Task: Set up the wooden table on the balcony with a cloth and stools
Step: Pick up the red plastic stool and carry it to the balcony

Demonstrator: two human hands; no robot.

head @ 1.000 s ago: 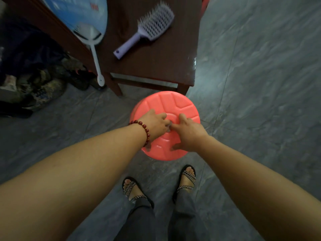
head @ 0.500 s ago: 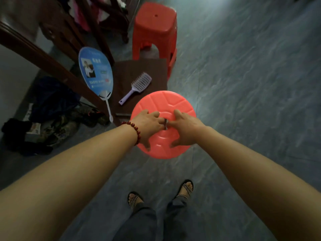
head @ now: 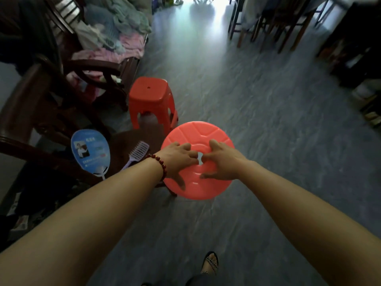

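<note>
Since a moment ago we have raised the round stool [head: 198,133] and tipped our view up. Left hand [head: 179,159] and right hand [head: 221,162] each keep a curled grip at its centre hole. It rides level, straight ahead, equally near both.

1. This is a lived-in home: a sitting room that opens onto a dining area.
2. At 10 o'clock, a dark carved wooden armchair [head: 92,67] is piled with a heap of pink and pale green clothes [head: 115,38].
3. At 1 o'clock, brown wooden dining chairs [head: 274,23] stand on slim legs.
4. A grey marbled tile floor [head: 268,120] runs from 6 o'clock to 12 o'clock, where daylight glares on it.
5. Towards 11 o'clock, a red square plastic stool [head: 150,96] stands just beside a low dark wooden table [head: 123,145].
6. On that table, at 9 o'clock, lie household things: a lilac plastic hairbrush [head: 137,152] and a blue round printed hand fan [head: 90,151].
</note>
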